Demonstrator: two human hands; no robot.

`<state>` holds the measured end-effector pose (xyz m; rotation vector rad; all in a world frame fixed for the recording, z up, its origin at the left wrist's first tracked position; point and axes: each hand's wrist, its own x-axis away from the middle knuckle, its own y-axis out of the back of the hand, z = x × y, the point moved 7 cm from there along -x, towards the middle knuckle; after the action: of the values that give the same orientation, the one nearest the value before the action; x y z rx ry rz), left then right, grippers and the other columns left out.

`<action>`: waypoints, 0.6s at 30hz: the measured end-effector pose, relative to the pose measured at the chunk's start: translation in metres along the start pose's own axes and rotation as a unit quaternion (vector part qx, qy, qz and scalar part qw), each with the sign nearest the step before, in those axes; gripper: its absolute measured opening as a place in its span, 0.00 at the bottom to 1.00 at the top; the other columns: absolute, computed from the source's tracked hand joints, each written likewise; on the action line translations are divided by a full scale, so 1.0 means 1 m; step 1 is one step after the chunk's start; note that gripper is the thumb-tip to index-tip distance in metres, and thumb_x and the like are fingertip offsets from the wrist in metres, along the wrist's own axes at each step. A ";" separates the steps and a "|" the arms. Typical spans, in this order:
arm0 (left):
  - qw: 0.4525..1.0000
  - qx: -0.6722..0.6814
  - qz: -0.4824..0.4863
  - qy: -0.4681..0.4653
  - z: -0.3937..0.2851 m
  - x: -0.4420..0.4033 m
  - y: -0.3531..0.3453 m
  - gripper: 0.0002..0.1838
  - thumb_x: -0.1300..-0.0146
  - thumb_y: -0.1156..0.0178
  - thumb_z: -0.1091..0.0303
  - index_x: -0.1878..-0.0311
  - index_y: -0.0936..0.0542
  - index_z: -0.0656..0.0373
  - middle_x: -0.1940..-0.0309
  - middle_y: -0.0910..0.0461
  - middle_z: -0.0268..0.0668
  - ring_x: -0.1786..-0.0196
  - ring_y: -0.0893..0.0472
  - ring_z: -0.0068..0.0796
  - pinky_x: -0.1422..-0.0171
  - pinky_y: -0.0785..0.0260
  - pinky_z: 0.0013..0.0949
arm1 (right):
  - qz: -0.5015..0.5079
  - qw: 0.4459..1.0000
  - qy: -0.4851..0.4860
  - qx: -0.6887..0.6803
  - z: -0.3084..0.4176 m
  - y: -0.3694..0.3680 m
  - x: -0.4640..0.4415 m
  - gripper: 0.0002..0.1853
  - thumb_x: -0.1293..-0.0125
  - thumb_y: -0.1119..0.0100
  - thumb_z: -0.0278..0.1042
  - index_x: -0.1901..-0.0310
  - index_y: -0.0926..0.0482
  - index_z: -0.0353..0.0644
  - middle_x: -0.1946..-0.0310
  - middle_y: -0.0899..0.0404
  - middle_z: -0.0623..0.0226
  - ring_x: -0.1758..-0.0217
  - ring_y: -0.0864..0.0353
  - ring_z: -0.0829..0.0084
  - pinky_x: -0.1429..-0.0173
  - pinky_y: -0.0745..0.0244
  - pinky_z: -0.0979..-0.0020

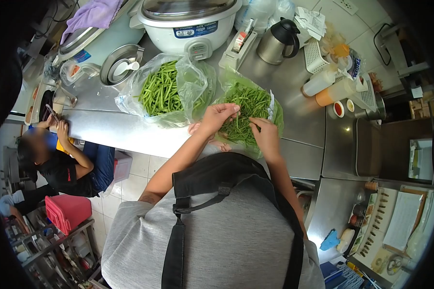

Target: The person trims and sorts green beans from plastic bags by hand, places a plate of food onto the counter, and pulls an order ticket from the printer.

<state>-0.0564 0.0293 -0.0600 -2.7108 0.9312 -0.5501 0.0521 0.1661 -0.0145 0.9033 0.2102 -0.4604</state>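
Note:
My left hand (221,118) is closed in a pinch over an open plastic bag (278,126) of thin green bean pieces (251,100). A thin green bean seems to be between its fingertips, though it is small in view. On the right side of the same bag, my right hand (266,137) has its thumb and fingers pressed together; whatever they pinch is too small to make out. To the left lies a second clear plastic bag (197,79), spread open around thicker cut green beans (161,89).
Behind the bags stand a white rice cooker (185,29), a tape dispenser (238,45) and a steel jug (278,42). Sauce bottles (329,96) and small red sauce cups (339,109) are at right. A metal bowl (119,62) sits left. A seated person (67,159) is beside the steel counter (113,126).

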 end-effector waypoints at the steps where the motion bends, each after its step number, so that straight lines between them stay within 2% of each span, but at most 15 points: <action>1: 1.000 -0.007 -0.001 -0.009 -0.002 0.000 0.001 0.13 0.35 0.37 0.63 0.53 0.17 0.63 0.67 0.17 0.29 0.68 0.25 0.12 0.63 0.34 0.17 | 0.004 0.999 -0.012 -0.031 0.004 -0.001 0.001 0.11 0.35 0.38 0.36 0.60 0.16 0.37 0.71 0.18 0.60 0.70 0.21 0.67 0.59 0.26 0.71; 2: 1.000 -0.005 -0.003 -0.013 -0.002 0.000 0.002 0.13 0.35 0.37 0.63 0.54 0.17 0.62 0.66 0.17 0.29 0.68 0.25 0.12 0.63 0.35 0.17 | 0.008 0.998 -0.024 -0.063 0.008 -0.004 0.001 0.11 0.35 0.38 0.37 0.60 0.16 0.37 0.71 0.18 0.60 0.71 0.20 0.65 0.59 0.26 0.70; 5: 1.000 0.002 -0.001 -0.014 0.001 -0.001 0.001 0.12 0.34 0.38 0.63 0.54 0.17 0.61 0.64 0.16 0.30 0.69 0.26 0.11 0.64 0.36 0.17 | 0.092 0.966 -0.155 -0.184 0.004 -0.024 0.005 0.13 0.33 0.41 0.40 0.60 0.17 0.36 0.71 0.17 0.60 0.72 0.21 0.68 0.61 0.28 0.72; 8: 1.000 0.026 0.004 -0.003 0.002 -0.002 -0.001 0.11 0.32 0.40 0.63 0.54 0.17 0.60 0.62 0.16 0.31 0.66 0.24 0.12 0.61 0.34 0.17 | 0.161 0.951 -0.171 -0.202 0.023 -0.031 0.005 0.14 0.31 0.44 0.40 0.61 0.17 0.36 0.73 0.18 0.61 0.74 0.23 0.73 0.64 0.29 0.73; 9: 0.999 0.039 0.005 0.001 0.002 -0.001 -0.002 0.11 0.32 0.41 0.63 0.54 0.18 0.60 0.61 0.16 0.32 0.65 0.24 0.12 0.60 0.34 0.18 | 0.118 0.945 -0.154 -0.262 0.023 -0.033 0.006 0.15 0.30 0.45 0.40 0.62 0.17 0.36 0.76 0.20 0.66 0.75 0.26 0.78 0.66 0.31 0.75; 12: 0.997 0.078 0.002 0.011 0.001 0.001 -0.004 0.12 0.30 0.44 0.61 0.55 0.18 0.58 0.60 0.16 0.31 0.61 0.22 0.12 0.56 0.32 0.19 | 0.091 0.915 -0.206 -0.334 0.005 -0.040 0.008 0.15 0.29 0.47 0.40 0.61 0.18 0.37 0.76 0.23 0.72 0.72 0.27 0.81 0.64 0.32 0.77; 18: 0.996 0.088 0.006 0.016 -0.002 0.005 -0.009 0.13 0.29 0.46 0.58 0.55 0.19 0.56 0.60 0.17 0.28 0.58 0.22 0.13 0.53 0.32 0.21 | -0.057 0.733 -0.332 -0.591 -0.018 -0.037 0.016 0.15 0.26 0.50 0.40 0.55 0.20 0.37 0.74 0.28 0.77 0.69 0.30 0.84 0.60 0.32 0.79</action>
<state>-0.0487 0.0331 -0.0533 -2.5452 0.8612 -0.6423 0.0492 0.1558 -0.0573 -0.5688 -0.1248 -0.6068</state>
